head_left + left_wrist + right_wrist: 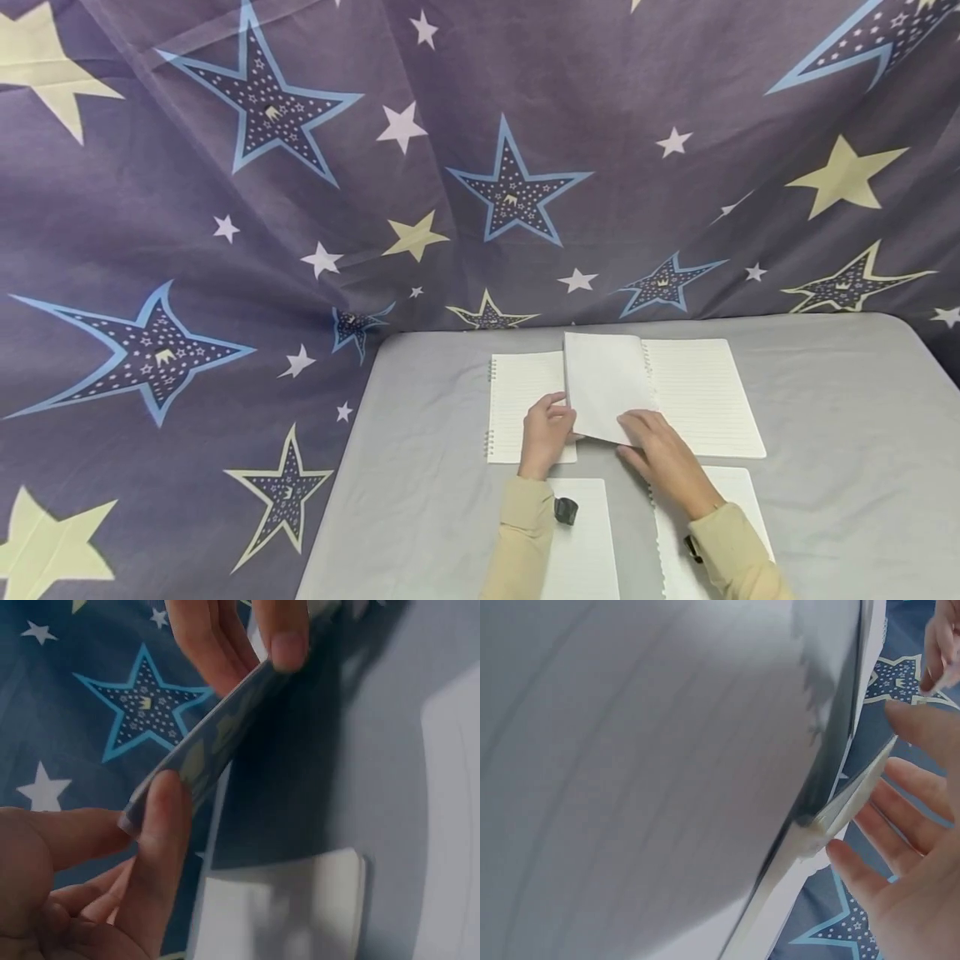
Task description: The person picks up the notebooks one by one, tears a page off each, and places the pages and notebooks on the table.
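Observation:
An open spiral-bound notebook [701,400] lies at the back of the table, ruled page up on its right half. Its left half [609,383], white on top, is lifted and tilted over a ruled notebook [521,408]. My left hand [546,429] pinches the lower left corner of that half between thumb and fingers. Toward the spine, my right hand [663,454] holds the lower edge, fingers on top and thumb below. In the left wrist view the underside of the lifted half [206,754] shows a blue and pale yellow pattern.
Two more open white notebooks lie nearer me, one by the left forearm [585,550] and one under the right forearm [738,492]. A grey cloth [847,433] covers the table. Behind and to the left hangs a star-patterned curtain [630,100].

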`<state>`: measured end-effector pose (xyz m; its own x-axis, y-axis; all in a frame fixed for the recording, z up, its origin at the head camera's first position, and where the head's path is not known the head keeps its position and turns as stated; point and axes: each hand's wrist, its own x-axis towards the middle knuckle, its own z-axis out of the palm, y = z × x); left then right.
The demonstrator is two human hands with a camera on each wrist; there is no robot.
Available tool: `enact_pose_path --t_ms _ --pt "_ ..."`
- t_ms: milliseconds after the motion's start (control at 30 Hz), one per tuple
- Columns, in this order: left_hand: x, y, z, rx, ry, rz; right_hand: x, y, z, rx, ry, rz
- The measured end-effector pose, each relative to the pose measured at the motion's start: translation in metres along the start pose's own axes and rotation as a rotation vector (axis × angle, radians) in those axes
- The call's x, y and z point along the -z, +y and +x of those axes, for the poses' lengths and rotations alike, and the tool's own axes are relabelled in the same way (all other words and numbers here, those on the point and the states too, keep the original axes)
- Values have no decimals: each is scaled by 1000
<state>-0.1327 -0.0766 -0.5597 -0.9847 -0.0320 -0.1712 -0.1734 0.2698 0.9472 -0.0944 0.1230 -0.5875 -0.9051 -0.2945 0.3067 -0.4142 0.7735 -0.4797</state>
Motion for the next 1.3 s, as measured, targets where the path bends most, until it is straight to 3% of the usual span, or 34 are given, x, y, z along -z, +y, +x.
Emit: enact_pose_path --t_ms 67,300,667,967,1300 --pt "-2 3 -1 -27 -22 -77 0 -2 1 -4 13 9" --pt "-11 19 -7 -126 -67 -156 5 -9 7 16 76 16" --pt "-35 27 -16 -158 -99 -235 13 -15 6 70 190 27" --pt "-50 26 -15 -206 -105 -181 26 -25 6 70 287 62" --pt "-72 21 -22 -221 -205 -153 38 -25 0 35 367 127"
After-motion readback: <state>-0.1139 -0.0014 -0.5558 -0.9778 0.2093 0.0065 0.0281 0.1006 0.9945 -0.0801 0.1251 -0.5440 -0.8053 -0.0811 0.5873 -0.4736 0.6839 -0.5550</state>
